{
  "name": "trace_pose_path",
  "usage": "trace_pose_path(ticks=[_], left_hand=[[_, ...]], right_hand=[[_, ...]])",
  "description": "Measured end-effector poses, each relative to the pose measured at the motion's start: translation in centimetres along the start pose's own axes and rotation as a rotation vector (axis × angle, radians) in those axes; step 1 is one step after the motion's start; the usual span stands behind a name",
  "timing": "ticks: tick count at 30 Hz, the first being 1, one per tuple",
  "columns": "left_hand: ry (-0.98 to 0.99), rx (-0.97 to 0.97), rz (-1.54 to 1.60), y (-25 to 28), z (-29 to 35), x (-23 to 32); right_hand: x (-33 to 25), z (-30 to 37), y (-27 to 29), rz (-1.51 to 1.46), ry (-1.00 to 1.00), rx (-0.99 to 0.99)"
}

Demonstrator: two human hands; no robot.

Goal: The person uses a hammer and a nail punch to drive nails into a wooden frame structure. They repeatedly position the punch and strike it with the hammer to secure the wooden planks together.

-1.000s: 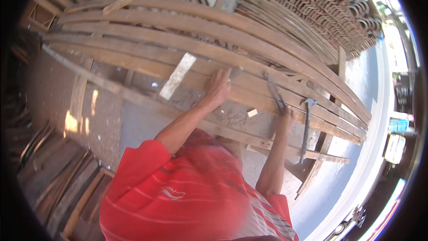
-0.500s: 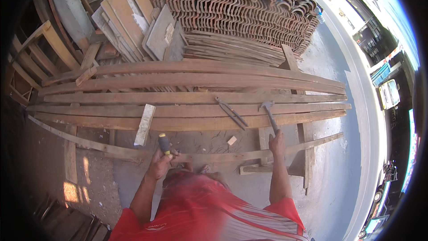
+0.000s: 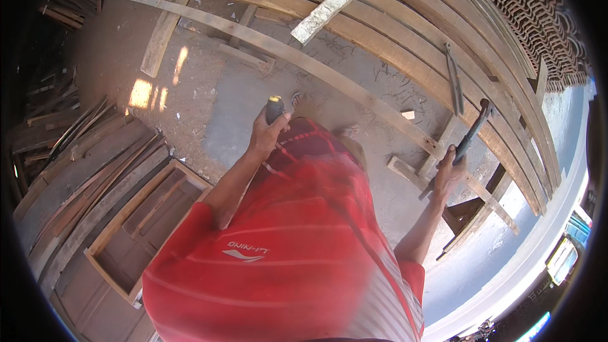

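Note:
My left hand (image 3: 265,134) is closed around a dark-handled tool with a yellow end (image 3: 274,107), held upright in front of my red shirt. My right hand (image 3: 447,171) grips the handle of a hammer (image 3: 472,133), whose head points up toward the long wooden planks (image 3: 380,44). The planks lie side by side across the upper part of the view. A pale short wooden block (image 3: 321,15) rests on them, and a flat metal tool (image 3: 453,79) lies on them further right. Both hands are off the planks.
Stacked roof tiles (image 3: 535,12) fill the upper right behind the planks. A wooden frame (image 3: 145,215) and piled boards (image 3: 69,158) lie on the ground at lower left. A small wood offcut (image 3: 408,114) and loose battens (image 3: 161,35) lie on the concrete floor.
My left hand left the planks and picked up the dark-handled tool. My right hand took the hammer off the planks and lifted it. My head turned, swinging the planks up and right.

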State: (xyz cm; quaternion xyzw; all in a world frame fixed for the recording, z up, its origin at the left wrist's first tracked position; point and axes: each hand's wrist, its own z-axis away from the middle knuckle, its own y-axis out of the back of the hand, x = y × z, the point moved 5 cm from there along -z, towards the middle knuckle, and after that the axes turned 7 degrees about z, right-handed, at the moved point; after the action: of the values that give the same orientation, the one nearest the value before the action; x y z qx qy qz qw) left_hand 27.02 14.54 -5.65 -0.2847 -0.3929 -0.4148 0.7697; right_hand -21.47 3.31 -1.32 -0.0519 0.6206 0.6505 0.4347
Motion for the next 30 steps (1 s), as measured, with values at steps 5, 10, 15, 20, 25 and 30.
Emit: trace_pose_path(ticks=[5,10,15,20,25,30], left_hand=[[-0.111,0.022,0.084,3.0,-3.3,2.9],[-0.278,-0.036,-0.137,9.3,-7.2,7.1],[-0.44,0.002,-0.08,14.8,-12.7,13.0],[-0.511,-0.081,-0.021,15.6,-18.7,19.5],[-0.529,-0.047,-0.108,15.0,-24.8,21.6],[-0.463,0.022,-0.356,14.7,-27.2,19.9]], right_hand=[[-2.2,11.2,-10.8,-0.191,0.061,-0.177],[-7.4,19.6,-18.3,-0.196,0.125,-0.278],[-12.0,24.4,-22.7,-0.107,0.109,-0.263],[-14.7,26.3,-24.1,0.04,0.123,-0.202],[-14.4,26.6,-25.2,0.004,0.205,-0.132],[-16.0,25.9,-25.1,-0.152,0.045,-0.256]])
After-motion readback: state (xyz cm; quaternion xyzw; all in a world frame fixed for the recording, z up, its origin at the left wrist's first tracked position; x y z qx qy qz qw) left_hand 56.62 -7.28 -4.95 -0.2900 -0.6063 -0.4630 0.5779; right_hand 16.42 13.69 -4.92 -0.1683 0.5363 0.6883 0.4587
